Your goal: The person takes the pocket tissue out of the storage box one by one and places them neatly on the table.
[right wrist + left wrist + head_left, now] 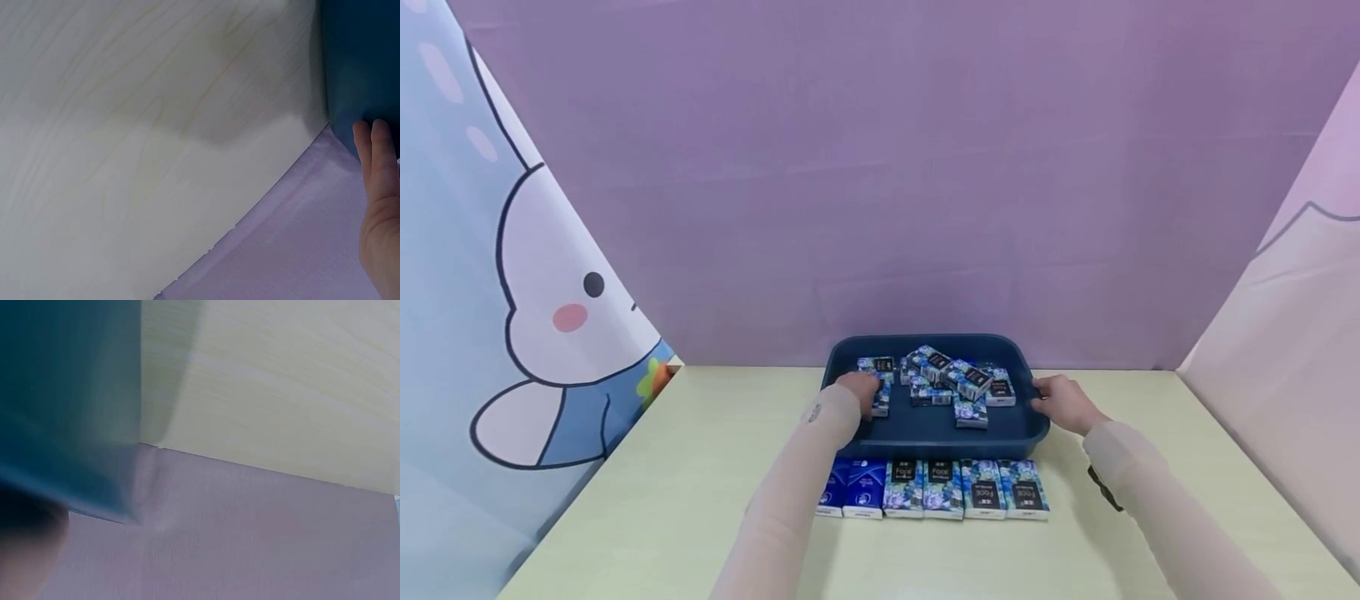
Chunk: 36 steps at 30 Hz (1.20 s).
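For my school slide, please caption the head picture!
Left hand by packs in a blue tray, right hand at its rim, more packs in front.

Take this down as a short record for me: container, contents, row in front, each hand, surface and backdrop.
Container: dark blue tray
Contents: loose floral packs, jumbled, some overlapping
Row in front: two visible blue packs, then four lined-up floral packs to their right
Left hand: inside the tray's left side, at floral packs; grip unclear
Right hand: straight fingers against the tray's outer right side
Surface: pale table
Backdrop: purple sheet
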Each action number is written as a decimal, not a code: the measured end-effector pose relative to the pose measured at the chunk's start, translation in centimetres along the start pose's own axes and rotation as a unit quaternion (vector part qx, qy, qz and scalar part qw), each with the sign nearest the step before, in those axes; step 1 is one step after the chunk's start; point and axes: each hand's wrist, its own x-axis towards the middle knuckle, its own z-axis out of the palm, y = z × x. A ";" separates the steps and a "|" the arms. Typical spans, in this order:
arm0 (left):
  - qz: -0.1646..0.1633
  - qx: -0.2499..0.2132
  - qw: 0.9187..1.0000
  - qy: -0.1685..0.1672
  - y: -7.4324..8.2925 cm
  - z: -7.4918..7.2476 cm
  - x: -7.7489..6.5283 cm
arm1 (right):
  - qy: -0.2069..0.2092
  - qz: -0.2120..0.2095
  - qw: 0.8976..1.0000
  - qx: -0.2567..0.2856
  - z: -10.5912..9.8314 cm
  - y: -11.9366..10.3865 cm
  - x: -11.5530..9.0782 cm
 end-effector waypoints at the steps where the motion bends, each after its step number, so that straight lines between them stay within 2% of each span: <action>1: 0.001 -0.001 1.000 -0.001 0.0 -0.1 0.0 | 0.000 0.001 1.000 0.000 0.0 0.0 0.1; 7: 0.010 0.004 1.000 -0.008 -0.1 -0.3 0.0 | -0.002 0.003 1.000 0.003 -0.1 -0.1 0.1; 15: 0.013 0.003 1.000 -0.027 -0.1 0.2 0.2 | -0.002 0.001 1.000 0.001 -0.1 -0.3 0.0; 25: -0.016 -0.062 0.993 -0.102 -0.2 0.5 0.1 | 0.001 0.002 1.000 0.006 -0.3 -0.2 -0.1; 32: -0.014 -0.048 0.995 -0.088 -0.3 1.0 0.4 | 0.000 0.005 1.000 0.012 0.1 -0.1 -0.2; 36: -0.015 -0.053 0.995 -0.086 -0.3 1.5 0.0 | -0.002 0.008 1.000 0.012 0.2 -0.1 -0.3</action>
